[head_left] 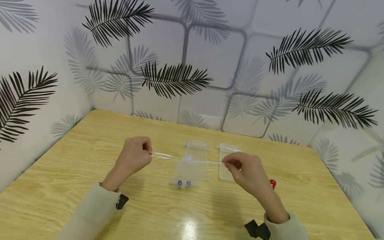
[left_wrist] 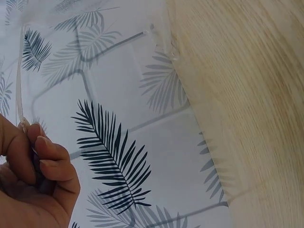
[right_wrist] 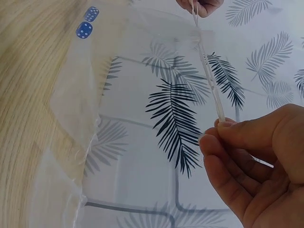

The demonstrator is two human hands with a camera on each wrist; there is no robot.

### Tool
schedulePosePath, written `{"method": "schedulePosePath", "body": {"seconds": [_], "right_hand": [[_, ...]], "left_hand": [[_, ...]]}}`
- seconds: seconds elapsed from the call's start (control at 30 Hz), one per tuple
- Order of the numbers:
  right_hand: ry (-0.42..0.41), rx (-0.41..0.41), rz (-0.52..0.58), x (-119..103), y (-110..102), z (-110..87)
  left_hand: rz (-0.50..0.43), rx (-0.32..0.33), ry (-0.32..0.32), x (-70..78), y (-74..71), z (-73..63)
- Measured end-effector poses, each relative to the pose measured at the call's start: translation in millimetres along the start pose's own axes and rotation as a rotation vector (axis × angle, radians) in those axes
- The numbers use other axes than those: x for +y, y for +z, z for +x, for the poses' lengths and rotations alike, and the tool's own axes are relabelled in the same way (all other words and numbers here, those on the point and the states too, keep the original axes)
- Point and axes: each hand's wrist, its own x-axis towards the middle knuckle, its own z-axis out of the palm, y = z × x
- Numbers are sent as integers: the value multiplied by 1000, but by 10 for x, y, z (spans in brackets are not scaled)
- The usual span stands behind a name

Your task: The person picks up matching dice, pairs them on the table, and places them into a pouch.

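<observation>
My left hand pinches one end of a thin white drawstring. The other end is pinched between the thumb and fingertips of my right hand, and the string is stretched straight across between them. Mid-string, a sheer white drawstring pouch is gathered at its mouth and hangs below. Two blue dice show at the pouch's lower end in the head view. From the right wrist, the same dice appear past the pouch's sheer fabric.
Behind the held pouch lies another sheer pouch on the wooden table. A further sheer pouch lies by my right hand, which partly covers it. Something red with white dots sits beyond my right wrist. A leaf-patterned wall borders the table's back.
</observation>
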Motion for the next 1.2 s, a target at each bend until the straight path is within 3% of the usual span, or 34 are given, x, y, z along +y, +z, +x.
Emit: {"method": "schedulePosePath", "body": {"seconds": [0.37,0.7,1.07,1.2], "right_hand": [[2,-49,52,-30,155,192],[-20,-53,56,-80,274,368],[-15,-104,58,-105,409,584],[5,-125,79,-133,480,668]], "left_hand": [[-123,-17,-87,-258,-149,-2],[-72,2,-98,-366,-272,-18],[-108,-9,-125,-581,-433,33],[-94,18,-158,-646,-482,68]]}}
